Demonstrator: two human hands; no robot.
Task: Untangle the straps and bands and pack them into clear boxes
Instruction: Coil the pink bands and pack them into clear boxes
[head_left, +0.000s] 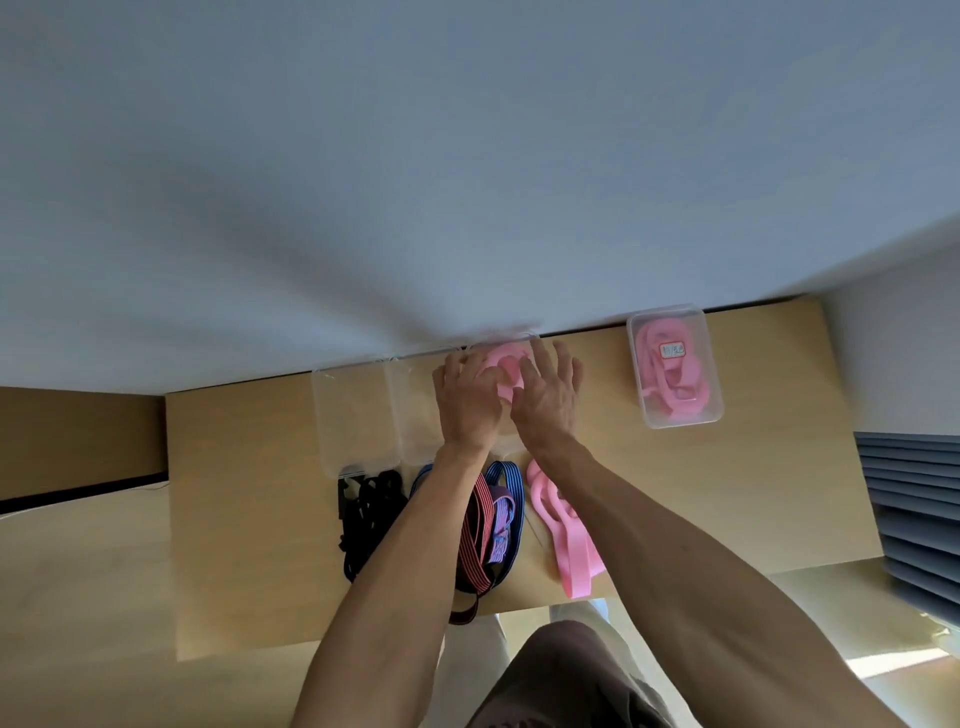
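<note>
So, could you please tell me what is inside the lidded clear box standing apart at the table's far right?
The lidded clear box holds coiled pink bands. A small label on the lid covers part of them, and its writing is too blurred to read.

A small red-bordered label (672, 350) on the lidded clear box (696, 410) is too blurred to read.

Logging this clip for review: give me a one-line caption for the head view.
Both hands, left and right, press a pink band into a clear box against the wall; more bands wait on the table.

Left hand (466, 399) and right hand (546, 395) outstretched, fingers spread.
</note>
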